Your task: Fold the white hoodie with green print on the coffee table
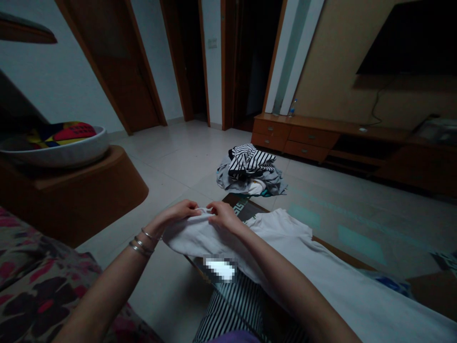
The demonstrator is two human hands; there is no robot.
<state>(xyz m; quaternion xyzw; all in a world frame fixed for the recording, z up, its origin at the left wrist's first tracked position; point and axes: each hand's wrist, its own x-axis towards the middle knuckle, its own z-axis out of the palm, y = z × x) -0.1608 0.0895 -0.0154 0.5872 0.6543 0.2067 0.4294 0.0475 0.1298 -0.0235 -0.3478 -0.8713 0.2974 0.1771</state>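
A white T-shirt (285, 243) lies spread across a low glass-topped table (342, 233) in front of me. My left hand (178, 212) pinches the shirt's left edge, with bangles on its wrist. My right hand (223, 214) grips the same bunched edge right beside it, fingertips nearly touching the left hand's. Both hands hold the fabric slightly lifted off the table corner.
A pile of clothes (250, 174), striped piece on top, sits at the table's far end. A floral sofa (39, 281) is at lower left, a wooden stand with a white basin (60, 150) beyond it. A wooden TV cabinet (314, 138) lines the right wall. Striped fabric (232, 309) covers my lap.
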